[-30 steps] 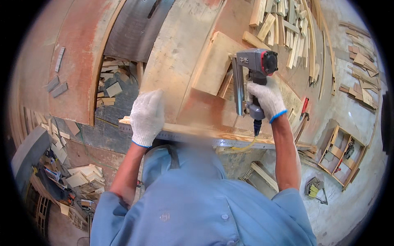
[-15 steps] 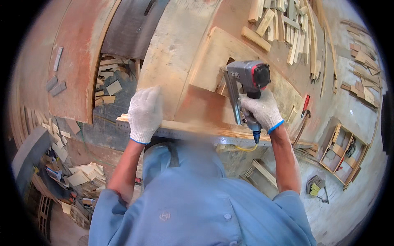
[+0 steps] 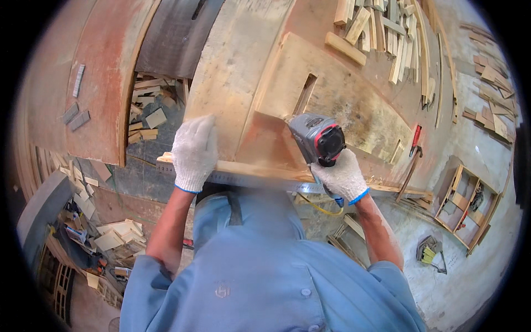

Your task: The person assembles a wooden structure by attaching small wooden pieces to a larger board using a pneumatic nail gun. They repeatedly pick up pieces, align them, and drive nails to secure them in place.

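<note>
My right hand (image 3: pixel 342 176), in a white knit glove with a blue cuff, is wrapped round the handle of a grey, black and red nail gun (image 3: pixel 314 133). The gun stands over the near edge of the bench, and a yellow air hose (image 3: pixel 319 209) hangs below its blue fitting. Further left, my gloved left hand (image 3: pixel 194 152) is closed over a long pale wooden strip (image 3: pixel 260 170) near its left end, fingers together. A metal ruler (image 3: pixel 232 179) runs along the strip's near side. My left fingertips and the gun's nose are partly hidden.
Beyond the gun lies a slotted wooden panel (image 3: pixel 354 108). Loose wood strips (image 3: pixel 381 36) are piled at the far right. A hammer (image 3: pixel 408 176) and a red-handled tool (image 3: pixel 415 139) lie on the right. Staple strips (image 3: pixel 79 120) rest at left, beside an opening with offcuts (image 3: pixel 156 118).
The nail gun, in my right hand, has moved left and toward me and tilted, uncovering the panel's slot. My left hand stays nearly in place on the wooden strip.
</note>
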`<state>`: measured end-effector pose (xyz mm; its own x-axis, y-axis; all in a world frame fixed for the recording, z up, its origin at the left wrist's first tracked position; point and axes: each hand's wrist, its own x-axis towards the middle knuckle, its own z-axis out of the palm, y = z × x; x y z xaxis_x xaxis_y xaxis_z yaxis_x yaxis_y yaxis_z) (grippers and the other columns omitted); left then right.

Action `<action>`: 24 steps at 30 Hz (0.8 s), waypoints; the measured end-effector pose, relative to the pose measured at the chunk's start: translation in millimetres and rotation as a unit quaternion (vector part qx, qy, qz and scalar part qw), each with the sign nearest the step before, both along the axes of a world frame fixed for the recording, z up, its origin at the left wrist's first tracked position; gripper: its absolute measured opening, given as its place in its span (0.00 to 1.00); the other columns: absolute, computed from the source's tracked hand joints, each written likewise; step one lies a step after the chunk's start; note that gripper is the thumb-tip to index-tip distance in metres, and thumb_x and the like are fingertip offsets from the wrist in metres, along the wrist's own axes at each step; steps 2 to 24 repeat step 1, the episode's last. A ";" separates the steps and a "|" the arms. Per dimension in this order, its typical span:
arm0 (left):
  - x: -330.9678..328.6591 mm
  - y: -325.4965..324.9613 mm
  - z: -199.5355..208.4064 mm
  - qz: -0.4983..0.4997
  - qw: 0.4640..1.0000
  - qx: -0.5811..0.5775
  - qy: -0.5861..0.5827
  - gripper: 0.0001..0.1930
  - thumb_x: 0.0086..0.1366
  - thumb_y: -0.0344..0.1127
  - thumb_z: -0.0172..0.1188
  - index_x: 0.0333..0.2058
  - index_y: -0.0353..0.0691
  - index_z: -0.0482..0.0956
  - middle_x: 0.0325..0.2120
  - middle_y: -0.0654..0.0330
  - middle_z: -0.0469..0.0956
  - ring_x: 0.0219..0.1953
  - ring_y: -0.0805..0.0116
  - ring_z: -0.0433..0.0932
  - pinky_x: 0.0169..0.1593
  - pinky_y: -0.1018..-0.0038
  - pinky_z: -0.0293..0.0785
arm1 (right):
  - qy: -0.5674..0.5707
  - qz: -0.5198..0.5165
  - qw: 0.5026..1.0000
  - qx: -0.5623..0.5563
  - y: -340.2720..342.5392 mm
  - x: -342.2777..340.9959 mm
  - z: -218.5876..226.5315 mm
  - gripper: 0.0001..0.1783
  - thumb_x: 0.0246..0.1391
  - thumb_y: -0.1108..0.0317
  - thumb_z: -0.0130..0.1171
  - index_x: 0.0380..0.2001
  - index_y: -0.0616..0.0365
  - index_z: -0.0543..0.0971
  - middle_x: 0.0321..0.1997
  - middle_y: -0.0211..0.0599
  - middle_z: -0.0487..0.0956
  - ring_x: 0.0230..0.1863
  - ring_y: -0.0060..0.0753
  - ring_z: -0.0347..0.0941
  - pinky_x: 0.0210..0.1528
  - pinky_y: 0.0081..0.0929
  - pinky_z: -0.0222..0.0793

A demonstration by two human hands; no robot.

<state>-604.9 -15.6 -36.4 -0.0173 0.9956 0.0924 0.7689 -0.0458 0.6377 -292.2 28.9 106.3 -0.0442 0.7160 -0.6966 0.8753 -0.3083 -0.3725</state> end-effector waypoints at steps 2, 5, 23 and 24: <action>0.5 0.6 1.3 -0.002 1.000 -0.004 0.007 0.16 0.62 0.27 0.64 0.50 0.39 0.82 0.45 0.50 0.84 0.50 0.48 0.81 0.54 0.58 0.77 | -0.026 0.048 0.998 -0.003 -2.8 4.9 -4.1 0.17 0.50 0.65 0.68 0.43 0.60 0.85 0.37 0.44 0.89 0.42 0.45 0.87 0.45 0.36 0.79; 0.5 0.6 1.3 -0.002 1.000 -0.004 0.007 0.16 0.62 0.27 0.64 0.50 0.39 0.82 0.45 0.50 0.84 0.50 0.48 0.81 0.54 0.58 0.77 | -0.026 0.048 0.998 -0.003 -2.8 4.9 -4.1 0.17 0.50 0.65 0.68 0.43 0.60 0.85 0.37 0.44 0.89 0.42 0.45 0.87 0.45 0.36 0.79; 0.5 0.6 1.3 -0.002 1.000 -0.004 0.007 0.16 0.62 0.27 0.64 0.50 0.39 0.82 0.45 0.50 0.84 0.50 0.48 0.81 0.54 0.58 0.77 | -0.026 0.048 0.998 -0.003 -2.8 4.9 -4.1 0.17 0.50 0.65 0.68 0.43 0.60 0.85 0.37 0.44 0.89 0.42 0.45 0.87 0.45 0.36 0.79; 0.5 0.6 1.3 -0.002 1.000 -0.004 0.007 0.16 0.62 0.27 0.64 0.50 0.39 0.82 0.45 0.50 0.84 0.50 0.48 0.81 0.54 0.58 0.77 | -0.026 0.048 0.998 -0.003 -2.8 4.9 -4.1 0.17 0.50 0.65 0.68 0.43 0.60 0.85 0.37 0.44 0.89 0.42 0.45 0.87 0.45 0.36 0.79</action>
